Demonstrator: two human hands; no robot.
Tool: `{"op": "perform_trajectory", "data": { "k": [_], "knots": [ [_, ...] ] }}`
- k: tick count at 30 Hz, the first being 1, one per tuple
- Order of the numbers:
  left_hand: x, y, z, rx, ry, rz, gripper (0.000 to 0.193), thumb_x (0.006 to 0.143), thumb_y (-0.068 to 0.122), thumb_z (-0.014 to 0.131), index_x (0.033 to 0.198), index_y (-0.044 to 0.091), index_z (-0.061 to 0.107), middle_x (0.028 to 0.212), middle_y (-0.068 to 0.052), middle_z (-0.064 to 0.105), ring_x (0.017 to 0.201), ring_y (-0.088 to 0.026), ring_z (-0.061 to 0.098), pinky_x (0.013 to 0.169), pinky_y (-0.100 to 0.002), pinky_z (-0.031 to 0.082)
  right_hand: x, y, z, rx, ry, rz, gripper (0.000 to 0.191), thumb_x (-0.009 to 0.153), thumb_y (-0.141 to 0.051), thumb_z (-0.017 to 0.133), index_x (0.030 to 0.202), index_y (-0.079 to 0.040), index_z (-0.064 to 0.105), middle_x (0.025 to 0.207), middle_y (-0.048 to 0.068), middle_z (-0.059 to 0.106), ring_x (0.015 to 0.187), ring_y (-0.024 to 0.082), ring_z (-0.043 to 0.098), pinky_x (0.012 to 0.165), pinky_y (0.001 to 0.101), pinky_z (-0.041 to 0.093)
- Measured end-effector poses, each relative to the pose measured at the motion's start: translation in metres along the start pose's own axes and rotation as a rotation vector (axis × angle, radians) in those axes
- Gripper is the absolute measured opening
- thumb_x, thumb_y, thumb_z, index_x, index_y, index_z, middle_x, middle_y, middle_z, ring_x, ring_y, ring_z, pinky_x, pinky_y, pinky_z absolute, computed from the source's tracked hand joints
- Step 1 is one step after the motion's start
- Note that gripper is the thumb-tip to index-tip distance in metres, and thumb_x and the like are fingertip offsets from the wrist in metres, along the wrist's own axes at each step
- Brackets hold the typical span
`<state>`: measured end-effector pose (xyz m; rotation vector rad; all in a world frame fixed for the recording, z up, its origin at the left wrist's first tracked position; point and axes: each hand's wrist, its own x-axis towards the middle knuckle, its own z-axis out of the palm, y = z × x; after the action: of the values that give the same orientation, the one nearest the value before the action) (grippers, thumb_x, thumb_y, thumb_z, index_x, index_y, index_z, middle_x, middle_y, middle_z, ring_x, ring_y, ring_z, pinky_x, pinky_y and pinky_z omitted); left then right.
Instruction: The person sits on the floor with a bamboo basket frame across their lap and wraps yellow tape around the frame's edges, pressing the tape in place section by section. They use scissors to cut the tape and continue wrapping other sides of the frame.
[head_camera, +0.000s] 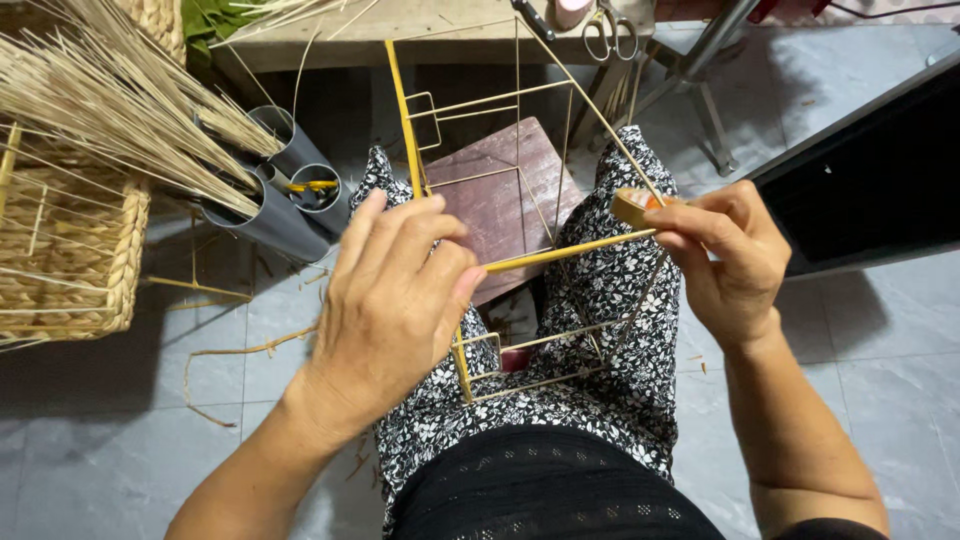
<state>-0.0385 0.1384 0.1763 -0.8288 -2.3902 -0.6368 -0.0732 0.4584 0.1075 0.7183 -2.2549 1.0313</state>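
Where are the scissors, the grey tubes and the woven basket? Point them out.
scissors (610, 35), head view, on the handle loops.
grey tubes (290, 190), head view, on the side wall of one tube.
woven basket (115, 260), head view, on its braided right rim.

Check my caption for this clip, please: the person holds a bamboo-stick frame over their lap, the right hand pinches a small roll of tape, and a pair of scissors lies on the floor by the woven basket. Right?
Not quite. The head view shows the scissors on the wooden table at the top, not on the floor by the woven basket. The rest holds: frame over the lap, right hand pinching the tape roll.
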Motion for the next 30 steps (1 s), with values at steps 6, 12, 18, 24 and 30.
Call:
{"op": "perform_trajectory", "data": {
  "k": [6, 12, 18, 24, 30],
  "knots": [
    [0.006, 0.007, 0.018, -0.125, 0.031, 0.068, 0.026, 0.091, 0.014, 0.075, 0.115, 0.003, 0.071, 0.092, -0.01, 0.068, 0.091, -0.028, 0.068, 0.109, -0.056, 0.045, -0.028, 0.0, 0.021, 0.666, 0.154, 0.372, 0.052, 0.099, -0.03, 0.068, 0.141, -0.004, 0.051, 0.105, 0.004, 0.066, 0.089, 0.012, 0.067, 0.081, 0.0291, 0.061],
    [0.017, 0.006, 0.028, -0.125, -0.029, 0.012, 0.014, 0.095, 0.014, 0.074, 0.088, 0.006, 0.065, 0.075, -0.008, 0.06, 0.074, -0.028, 0.065, 0.106, -0.051, 0.051, -0.065, 0.015, 0.028, 0.719, 0.154, 0.378, 0.041, 0.103, -0.021, 0.073, 0.132, 0.006, 0.063, 0.122, 0.008, 0.059, 0.108, 0.018, 0.064, 0.1, 0.0372, 0.056],
    [0.031, 0.026, 0.037, -0.033, 0.031, 0.02, 0.013, 0.088, 0.011, 0.07, 0.096, 0.002, 0.067, 0.087, -0.011, 0.06, 0.086, -0.029, 0.063, 0.093, -0.045, 0.051, -0.083, 0.025, 0.051, 0.94, 0.19, 0.486, 0.035, 0.098, -0.016, 0.077, 0.123, 0.002, 0.062, 0.129, 0.009, 0.062, 0.119, 0.021, 0.063, 0.11, 0.0428, 0.052],
    [0.068, 0.055, 0.096, 0.014, -0.048, 0.006, 0.009, 0.084, 0.012, 0.069, 0.088, 0.005, 0.066, 0.089, -0.009, 0.061, 0.085, -0.024, 0.067, 0.067, -0.036, 0.057, -0.086, 0.038, 0.066, 1.02, 0.237, 0.568, 0.05, 0.095, -0.02, 0.078, 0.138, -0.002, 0.06, 0.132, 0.005, 0.063, 0.121, 0.015, 0.06, 0.107, 0.0344, 0.048],
    [0.073, 0.065, 0.13, 0.05, 0.069, 0.019, 0.011, 0.081, 0.012, 0.07, 0.085, 0.005, 0.063, 0.087, -0.009, 0.06, 0.075, -0.023, 0.07, 0.057, -0.034, 0.058, -0.099, 0.063, 0.058, 0.976, 0.258, 0.68, 0.046, 0.096, -0.019, 0.078, 0.135, 0.0, 0.061, 0.131, 0.006, 0.064, 0.117, 0.017, 0.061, 0.104, 0.0358, 0.049]
  ]
}}
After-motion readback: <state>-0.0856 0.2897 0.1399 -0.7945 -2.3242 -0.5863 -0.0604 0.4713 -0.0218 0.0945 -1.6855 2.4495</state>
